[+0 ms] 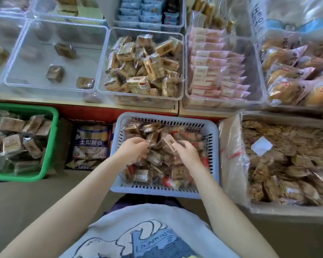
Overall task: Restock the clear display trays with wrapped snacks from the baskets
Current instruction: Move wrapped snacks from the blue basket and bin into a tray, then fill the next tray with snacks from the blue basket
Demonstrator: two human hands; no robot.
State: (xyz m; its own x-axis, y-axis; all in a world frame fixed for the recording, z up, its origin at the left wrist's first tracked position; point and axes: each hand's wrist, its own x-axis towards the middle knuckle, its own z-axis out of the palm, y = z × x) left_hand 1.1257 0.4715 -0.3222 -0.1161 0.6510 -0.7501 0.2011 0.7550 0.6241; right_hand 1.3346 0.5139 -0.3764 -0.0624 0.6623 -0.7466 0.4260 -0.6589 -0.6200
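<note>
A grey-blue slotted basket (pixel 213 146) stands right in front of me, heaped with brown wrapped snacks (pixel 157 159). Both hands reach into it. My left hand (pixel 133 148) has its fingers curled round a wrapped snack at the pile's middle. My right hand (pixel 186 152) pinches another wrapped snack (pixel 169 141) that sticks up from its fingers. Above the basket, a clear display tray (pixel 101 71) holds a loose pile of tan wrapped snacks (pixel 145 66). To its left a nearly bare clear tray (pixel 13 71) holds three dark wrapped snacks (pixel 55 73).
A green basket (pixel 53 138) of dark wrapped snacks stands at the left. A lined carton (pixel 231 164) of brown snacks is at the right. Clear trays with pink packets (pixel 216 71) and bread packets (pixel 295 71) line the shelf. A printed snack bag (pixel 90 144) lies between the baskets.
</note>
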